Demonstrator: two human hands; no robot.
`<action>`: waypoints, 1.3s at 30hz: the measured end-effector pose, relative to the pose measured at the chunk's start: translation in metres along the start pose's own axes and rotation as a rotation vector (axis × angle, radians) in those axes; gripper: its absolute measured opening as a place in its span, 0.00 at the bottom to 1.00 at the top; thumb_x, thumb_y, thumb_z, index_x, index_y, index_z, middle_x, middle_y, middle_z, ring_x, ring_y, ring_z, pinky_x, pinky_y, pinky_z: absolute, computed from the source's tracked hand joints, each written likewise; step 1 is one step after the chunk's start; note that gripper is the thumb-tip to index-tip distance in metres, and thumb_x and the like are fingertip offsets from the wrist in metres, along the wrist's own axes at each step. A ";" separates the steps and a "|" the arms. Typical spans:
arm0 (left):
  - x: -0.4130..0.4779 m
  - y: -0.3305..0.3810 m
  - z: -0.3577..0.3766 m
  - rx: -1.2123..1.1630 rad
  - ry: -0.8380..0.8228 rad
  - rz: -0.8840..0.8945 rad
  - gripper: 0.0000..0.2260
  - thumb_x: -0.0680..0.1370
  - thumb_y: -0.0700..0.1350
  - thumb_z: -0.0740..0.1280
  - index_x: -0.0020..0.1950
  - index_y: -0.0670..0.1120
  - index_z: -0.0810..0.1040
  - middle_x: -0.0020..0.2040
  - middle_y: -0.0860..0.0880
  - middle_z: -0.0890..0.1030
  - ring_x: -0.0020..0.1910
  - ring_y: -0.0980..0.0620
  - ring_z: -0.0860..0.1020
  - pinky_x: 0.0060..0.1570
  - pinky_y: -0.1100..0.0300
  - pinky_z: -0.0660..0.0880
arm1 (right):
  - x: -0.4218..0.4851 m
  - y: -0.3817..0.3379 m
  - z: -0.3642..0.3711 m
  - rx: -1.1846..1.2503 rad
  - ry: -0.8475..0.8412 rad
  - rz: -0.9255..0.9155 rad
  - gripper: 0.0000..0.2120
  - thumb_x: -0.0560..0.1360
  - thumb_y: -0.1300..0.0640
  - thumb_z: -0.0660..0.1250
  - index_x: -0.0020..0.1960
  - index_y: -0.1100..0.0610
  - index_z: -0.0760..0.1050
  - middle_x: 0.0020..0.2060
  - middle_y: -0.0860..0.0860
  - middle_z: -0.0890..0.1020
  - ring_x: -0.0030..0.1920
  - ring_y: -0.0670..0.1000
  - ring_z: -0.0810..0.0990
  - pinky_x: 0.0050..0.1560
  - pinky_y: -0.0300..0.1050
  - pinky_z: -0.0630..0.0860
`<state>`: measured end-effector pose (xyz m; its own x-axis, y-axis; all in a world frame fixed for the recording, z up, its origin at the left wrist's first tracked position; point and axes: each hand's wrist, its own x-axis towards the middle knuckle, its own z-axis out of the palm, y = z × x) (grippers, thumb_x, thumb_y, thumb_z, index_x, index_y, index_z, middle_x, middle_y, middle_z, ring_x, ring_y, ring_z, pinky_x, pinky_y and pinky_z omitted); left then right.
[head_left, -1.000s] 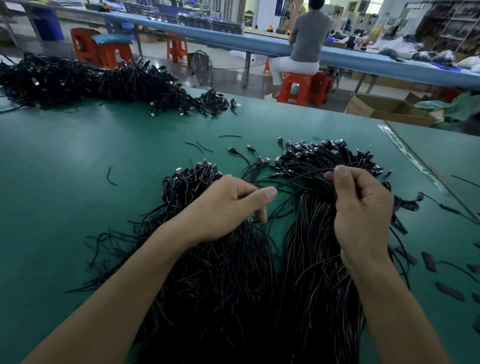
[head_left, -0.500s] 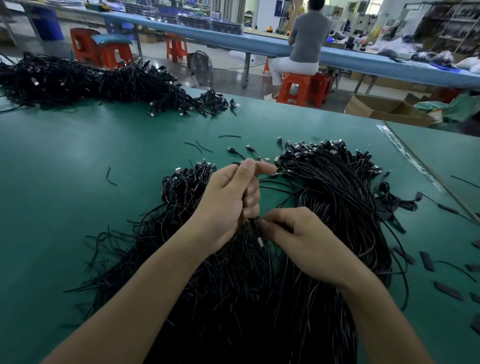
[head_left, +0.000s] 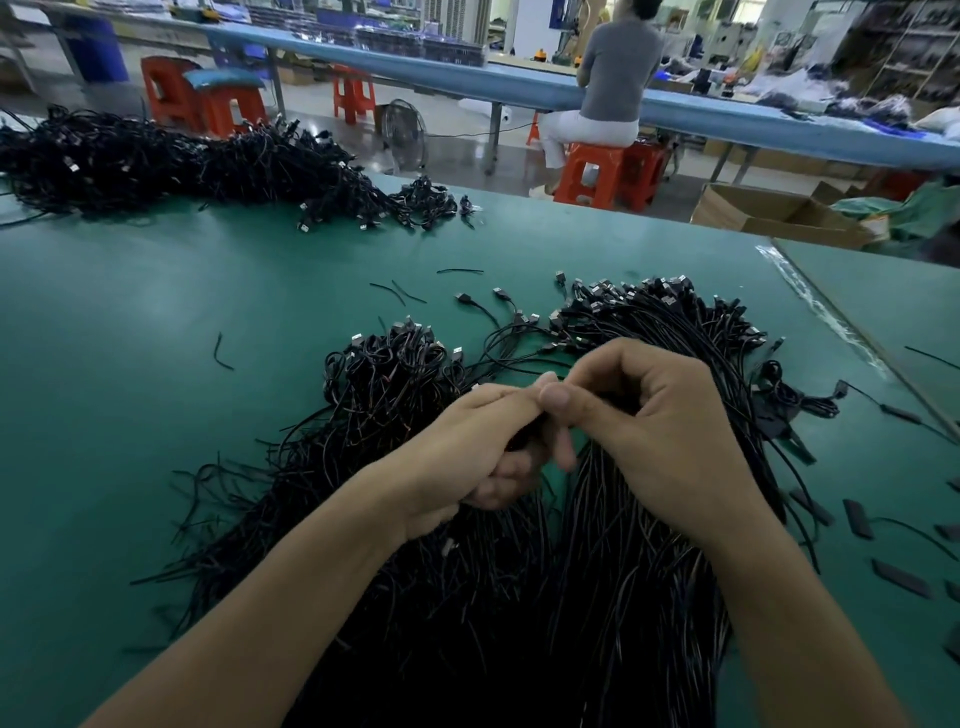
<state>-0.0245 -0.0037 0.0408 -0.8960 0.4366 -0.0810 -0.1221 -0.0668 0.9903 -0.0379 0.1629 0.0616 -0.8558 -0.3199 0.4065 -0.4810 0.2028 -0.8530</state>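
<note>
While their fingertips meet, the left hand and right hand, fingers curled, pinch strands of the black USB cable heap.

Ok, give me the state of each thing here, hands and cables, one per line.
Left hand: fingers curled, gripping black cables.
Right hand: fingers curled, thumb pinching black cables.
Left cable bundle: lying on the table, tangled.
Right cable bundle: lying on the table, strands roughly parallel.
Far cable heap: piled, no hand on it.
Cardboard box: flaps open.
Floor fan: standing; running or not, cannot tell.
</note>
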 end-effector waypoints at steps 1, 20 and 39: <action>-0.001 0.001 -0.001 -0.055 -0.041 -0.052 0.26 0.83 0.61 0.54 0.34 0.46 0.76 0.22 0.54 0.61 0.18 0.59 0.58 0.19 0.68 0.55 | 0.001 0.004 0.001 0.012 0.039 0.007 0.10 0.70 0.50 0.74 0.40 0.57 0.79 0.29 0.55 0.79 0.30 0.47 0.75 0.33 0.45 0.73; 0.003 -0.011 -0.009 0.375 0.342 0.277 0.18 0.83 0.49 0.61 0.36 0.56 0.82 0.31 0.55 0.82 0.30 0.60 0.79 0.31 0.66 0.75 | -0.006 -0.001 0.003 -0.294 -0.287 0.134 0.10 0.81 0.54 0.64 0.42 0.50 0.80 0.33 0.44 0.81 0.33 0.46 0.78 0.38 0.48 0.77; 0.008 -0.003 -0.017 -0.423 0.366 0.424 0.18 0.78 0.52 0.61 0.52 0.41 0.84 0.49 0.42 0.86 0.48 0.47 0.85 0.46 0.60 0.81 | -0.014 0.011 0.022 -0.325 -0.304 0.168 0.10 0.81 0.51 0.63 0.45 0.47 0.81 0.29 0.49 0.78 0.26 0.46 0.71 0.28 0.41 0.68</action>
<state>-0.0380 -0.0151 0.0356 -0.9801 -0.0293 0.1961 0.1806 -0.5405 0.8218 -0.0269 0.1490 0.0390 -0.8555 -0.5046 0.1164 -0.4172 0.5385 -0.7321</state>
